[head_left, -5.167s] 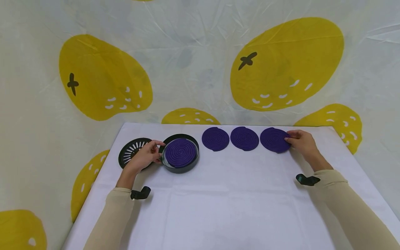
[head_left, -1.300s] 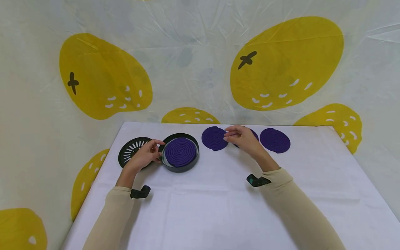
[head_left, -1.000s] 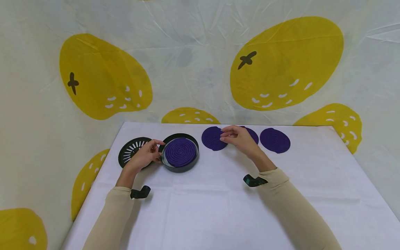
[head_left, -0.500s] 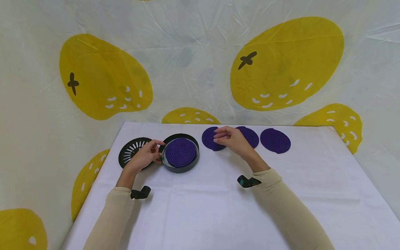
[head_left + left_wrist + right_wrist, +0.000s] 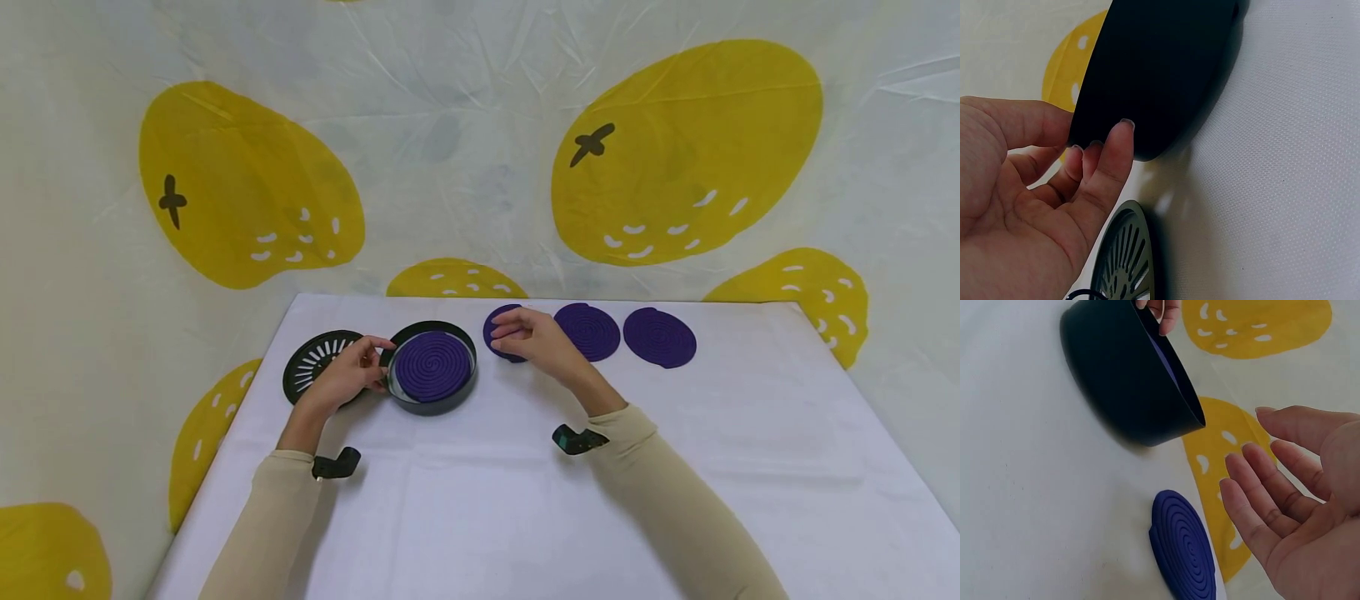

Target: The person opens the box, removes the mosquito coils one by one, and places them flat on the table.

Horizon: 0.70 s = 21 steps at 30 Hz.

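In the head view my left hand [image 5: 347, 372] pinches the left rim of a round dark tin [image 5: 427, 408]. A purple spiral mosquito coil [image 5: 432, 367] lies inside the tin. Beside it, partly behind my left wrist and hand, is a dark slotted lid [image 5: 306, 358]. My right hand [image 5: 542, 343] hovers above the nearest loose purple coil [image 5: 1185, 547] with fingers loosely bent. The right wrist view shows nothing between those fingers, and the hand is apart from both coil and tin.
Two more purple coils, a middle one [image 5: 592, 333] and a right one [image 5: 660, 337], lie in a row near the back edge of the white-covered table [image 5: 480, 517]. Behind the table hangs a pale cloth [image 5: 465, 167] with yellow fruit prints.
Earlier my right hand was at the far-right coil. It has moved left over the middle coil to the leftmost loose one. My left hand stays on the tin's rim.
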Each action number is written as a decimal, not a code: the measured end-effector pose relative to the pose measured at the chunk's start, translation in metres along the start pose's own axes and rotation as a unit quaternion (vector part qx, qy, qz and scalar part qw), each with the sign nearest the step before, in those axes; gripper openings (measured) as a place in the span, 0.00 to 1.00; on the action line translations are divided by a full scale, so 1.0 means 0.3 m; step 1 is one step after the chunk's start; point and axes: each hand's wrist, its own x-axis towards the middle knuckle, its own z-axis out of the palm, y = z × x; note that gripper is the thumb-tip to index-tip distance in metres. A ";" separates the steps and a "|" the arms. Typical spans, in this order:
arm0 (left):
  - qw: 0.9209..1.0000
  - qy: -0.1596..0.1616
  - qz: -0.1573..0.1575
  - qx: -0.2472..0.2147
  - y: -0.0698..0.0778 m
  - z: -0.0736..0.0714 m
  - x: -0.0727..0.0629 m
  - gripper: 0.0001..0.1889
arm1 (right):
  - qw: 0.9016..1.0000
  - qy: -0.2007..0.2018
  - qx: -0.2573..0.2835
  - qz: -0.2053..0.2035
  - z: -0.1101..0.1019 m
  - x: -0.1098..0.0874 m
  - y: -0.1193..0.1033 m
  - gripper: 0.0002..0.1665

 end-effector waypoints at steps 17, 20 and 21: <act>1.000 -0.009 0.007 -0.016 0.008 -0.007 -0.002 0.25 | 0.999 -0.034 -0.002 -0.031 0.071 0.031 -0.037 0.25; 1.000 -0.010 0.004 -0.016 0.008 -0.007 -0.001 0.25 | 0.999 -0.039 -0.009 -0.033 0.084 0.038 -0.041 0.27; 1.000 -0.009 0.003 -0.015 0.009 -0.007 -0.001 0.25 | 0.999 -0.041 -0.012 -0.034 0.088 0.040 -0.042 0.27</act>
